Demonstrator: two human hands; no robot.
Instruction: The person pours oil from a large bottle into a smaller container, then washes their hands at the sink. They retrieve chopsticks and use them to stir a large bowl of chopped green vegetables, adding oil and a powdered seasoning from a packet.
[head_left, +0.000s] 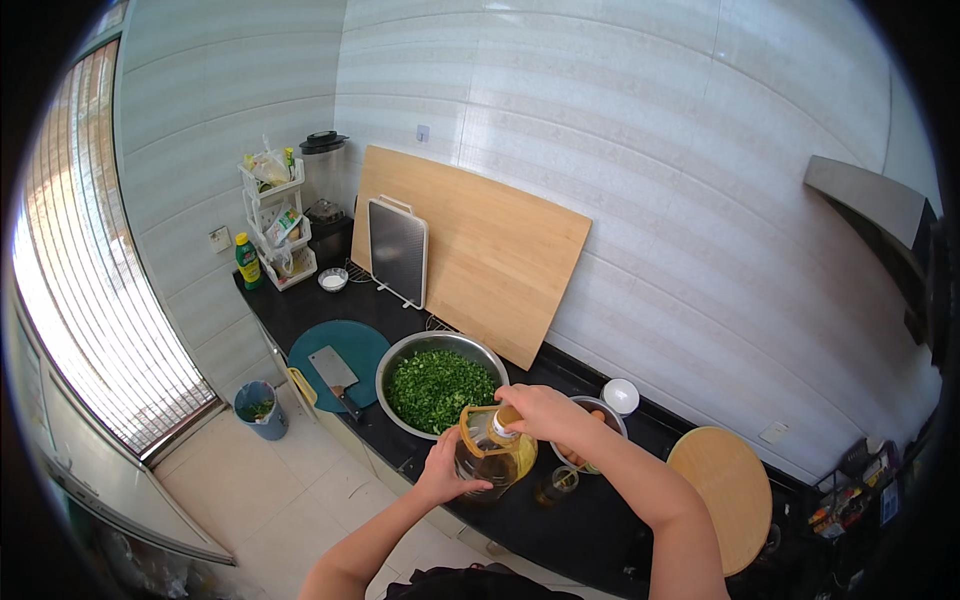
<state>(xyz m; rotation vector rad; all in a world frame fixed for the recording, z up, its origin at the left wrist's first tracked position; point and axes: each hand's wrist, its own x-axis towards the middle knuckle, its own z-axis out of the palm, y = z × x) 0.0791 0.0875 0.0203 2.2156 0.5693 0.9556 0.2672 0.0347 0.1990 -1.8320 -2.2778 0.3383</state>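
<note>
A big clear plastic jug of yellow oil (522, 462) with a tan handle stands at the counter's front, just right of the bowl of greens. My left hand (443, 470) grips the jug's left side. At the top, my right hand (548, 412) closes over the cap (507, 418); whether the cap is loose I cannot tell. Finely chopped greens (440, 385) fill a wide steel bowl (391, 362) beside the jug. Partly hidden behind my right forearm is a metal bowl (586, 401) holding brown eggs (572, 453). A small glass jar (562, 481) is near the jug.
Left of the greens, a cleaver (330, 366) lies on a round teal cutting board (308, 345). A large wooden board (490, 250) leans on the wall. A round wooden board (728, 490) is at right, a white bowl (621, 396) behind. A bin (262, 420) stands on the floor.
</note>
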